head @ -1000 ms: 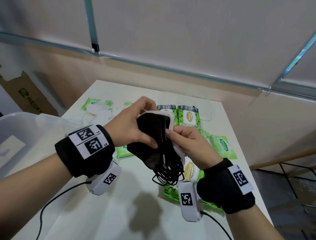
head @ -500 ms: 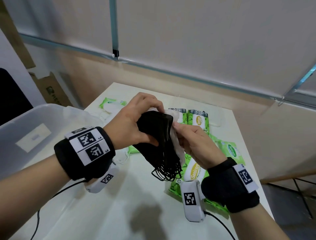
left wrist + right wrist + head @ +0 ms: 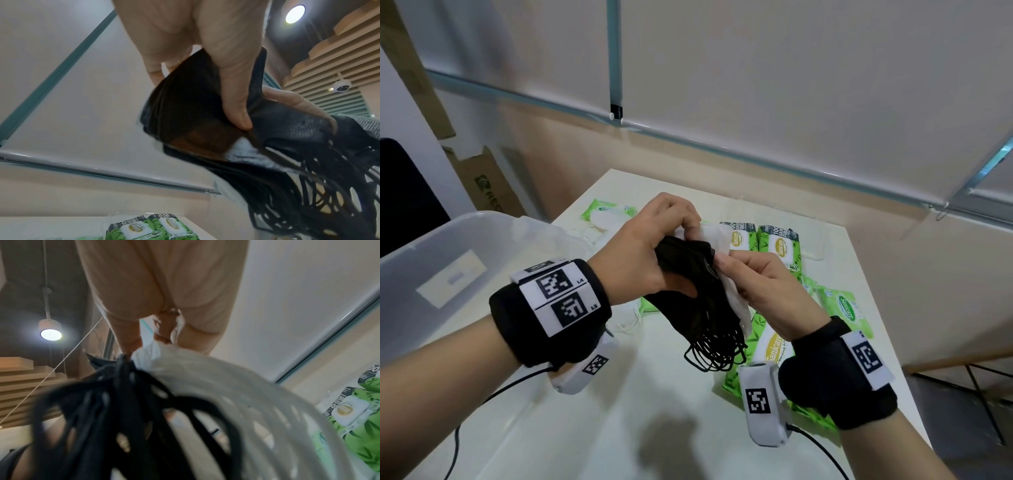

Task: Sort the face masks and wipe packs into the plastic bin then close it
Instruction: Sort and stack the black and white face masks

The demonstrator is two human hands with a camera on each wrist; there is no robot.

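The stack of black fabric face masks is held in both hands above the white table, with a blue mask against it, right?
Not blue: the mask against the stack of black fabric face masks is white, as the head view shows.

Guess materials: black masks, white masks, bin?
Black masks: thin matte nonwoven fabric, fine weave texture up close, elastic ear loops. White masks: likely similar soft fabric, creased. Bin: translucent, smooth, seemingly rigid plastic.

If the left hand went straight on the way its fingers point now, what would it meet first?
The left hand grips the black masks, fingers pointing right and away across the table. Going straight on, it would probably first meet the upright wipe packs behind the bundle, though depth is hard to judge.
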